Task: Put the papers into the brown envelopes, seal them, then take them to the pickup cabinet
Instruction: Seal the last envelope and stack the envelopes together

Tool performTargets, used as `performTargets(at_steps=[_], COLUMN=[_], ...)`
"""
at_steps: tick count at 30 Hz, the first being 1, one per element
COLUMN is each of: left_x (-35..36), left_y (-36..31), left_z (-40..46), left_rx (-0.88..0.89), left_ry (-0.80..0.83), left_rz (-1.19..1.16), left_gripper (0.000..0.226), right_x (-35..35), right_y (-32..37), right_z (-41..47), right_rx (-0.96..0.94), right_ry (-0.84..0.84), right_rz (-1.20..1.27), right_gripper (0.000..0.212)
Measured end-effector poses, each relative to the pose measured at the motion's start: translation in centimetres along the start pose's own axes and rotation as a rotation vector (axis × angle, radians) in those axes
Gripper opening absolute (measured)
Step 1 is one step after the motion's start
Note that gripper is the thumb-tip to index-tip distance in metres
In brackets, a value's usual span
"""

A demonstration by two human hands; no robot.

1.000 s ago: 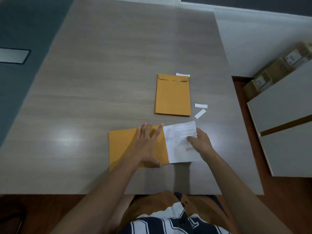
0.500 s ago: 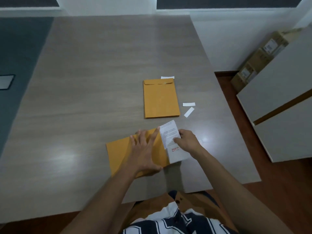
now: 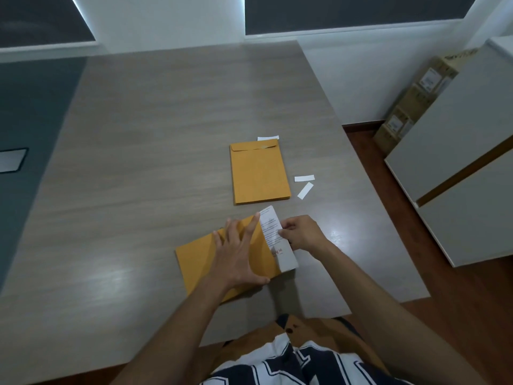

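Note:
A brown envelope [image 3: 198,262] lies tilted on the grey table [image 3: 138,162] close to me. My left hand [image 3: 238,251] rests flat on it, fingers spread, thumb at its near edge. A white printed paper [image 3: 274,237] sticks out of the envelope's right end, only a narrow strip showing. My right hand [image 3: 302,233] pinches that strip at its right edge. A second brown envelope [image 3: 259,173] with its flap folded down lies flat farther back.
Three small white paper strips lie around the far envelope: one [image 3: 268,138] behind it, two [image 3: 304,178] [image 3: 305,190] to its right. White cabinets [image 3: 458,162] and stacked cardboard boxes [image 3: 416,98] stand right of the table. The table's right edge is near my right hand.
The paper has slid further left into the near envelope, so less of it shows. My right hand moved left with it. The envelope turned slightly, and my head tilted up.

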State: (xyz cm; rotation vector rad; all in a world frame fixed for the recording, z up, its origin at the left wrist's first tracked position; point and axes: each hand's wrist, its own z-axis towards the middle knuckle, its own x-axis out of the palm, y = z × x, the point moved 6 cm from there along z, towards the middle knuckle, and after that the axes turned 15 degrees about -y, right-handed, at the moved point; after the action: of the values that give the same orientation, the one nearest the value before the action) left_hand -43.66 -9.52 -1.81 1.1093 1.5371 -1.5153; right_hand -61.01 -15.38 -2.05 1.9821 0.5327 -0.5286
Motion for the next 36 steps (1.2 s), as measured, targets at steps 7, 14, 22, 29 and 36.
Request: performTargets(at_steps=[7, 14, 22, 29, 36], left_x=[-0.4, -0.3, 0.4, 3.4, 3.4], left_y=[-0.5, -0.3, 0.6, 2.6, 2.0], left_z=[0.2, 0.4, 0.6, 0.9, 2.0], left_rx=[0.034, 0.043, 0.051, 0.019, 0.004], left_ry=[-0.027, -0.037, -0.03, 0.148, 0.085], left_rz=[-0.019, -0.006, 0.036, 0.226, 0.257], left_gripper=[0.148, 0.148, 0.144, 0.132, 0.094], right_x=[2.0, 1.8, 2.3, 1.9, 3.5], right_y=[0.5, 1.4, 1.4, 0.4, 0.2], right_z=[-0.4, -0.6, -0.5, 0.5, 0.4], right_rx=[0.027, 0.059, 0.029, -0.33, -0.514], right_ry=[0.073, 0.128, 0.136, -0.126, -0.066], right_rz=[0.031, -0.016, 0.007, -0.236, -0.483], right_gripper=[0.012, 0.01, 0.007, 0.01, 0.028])
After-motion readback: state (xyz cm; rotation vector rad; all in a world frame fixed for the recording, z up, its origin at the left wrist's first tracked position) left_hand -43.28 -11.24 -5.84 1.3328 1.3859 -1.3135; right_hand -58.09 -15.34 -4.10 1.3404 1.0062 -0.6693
